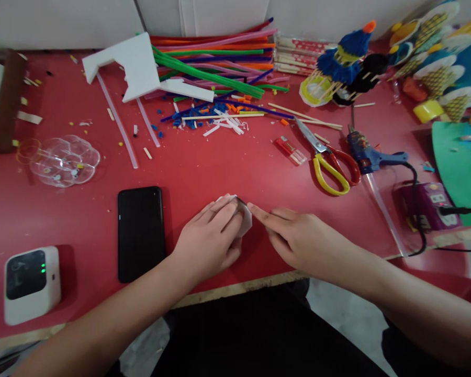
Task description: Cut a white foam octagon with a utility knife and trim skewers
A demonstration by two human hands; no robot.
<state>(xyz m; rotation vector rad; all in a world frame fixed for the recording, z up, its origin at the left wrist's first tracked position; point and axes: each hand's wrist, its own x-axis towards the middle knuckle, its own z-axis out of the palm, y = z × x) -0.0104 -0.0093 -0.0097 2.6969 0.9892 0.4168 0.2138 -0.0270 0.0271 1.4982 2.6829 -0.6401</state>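
Observation:
My left hand (212, 238) lies flat on a small white foam piece (246, 219) near the front edge of the red table (204, 167), fingers stretched over it and pressing it down. My right hand (294, 235) rests just right of it, its index finger extended and its tip touching the piece's right edge. Most of the white piece is hidden under my left fingers. A black phone (140, 233) lies face up just left of my left hand.
Scissors with yellow and red handles (329, 159), a blue glue gun (371, 154) with cable, a purple power strip (429, 204), pipe cleaners (220, 57), white foam shapes (133, 65), a clear plastic tray (65, 159), a small white device (31, 283) and craft birds (349, 55).

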